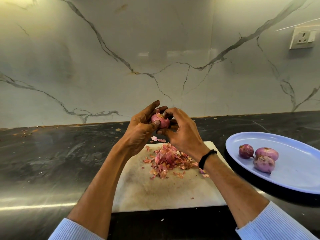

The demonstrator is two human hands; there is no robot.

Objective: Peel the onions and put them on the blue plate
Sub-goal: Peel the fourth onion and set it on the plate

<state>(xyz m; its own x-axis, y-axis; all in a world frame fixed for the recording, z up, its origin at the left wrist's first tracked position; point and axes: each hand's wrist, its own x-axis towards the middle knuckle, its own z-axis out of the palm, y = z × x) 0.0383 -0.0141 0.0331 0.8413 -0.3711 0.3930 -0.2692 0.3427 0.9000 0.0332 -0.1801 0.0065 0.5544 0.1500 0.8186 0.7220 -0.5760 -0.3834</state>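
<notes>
A small red onion (161,121) is held up in the air above the far edge of the white cutting board (147,187). My left hand (141,130) cups it, thumb pressed on its front. My right hand (181,134) pinches at the onion's top with its fingertips; a black band circles that wrist. A heap of pink onion skins (168,159) lies on the board below the hands. The blue plate (294,170) sits on the right with three peeled onions (266,154) close together on it.
The dark stone counter (52,161) runs under everything, with crumbs of skin near the back left. A marble wall stands behind, with a wall socket (303,38) at the upper right. A few skin bits (157,139) lie beyond the board.
</notes>
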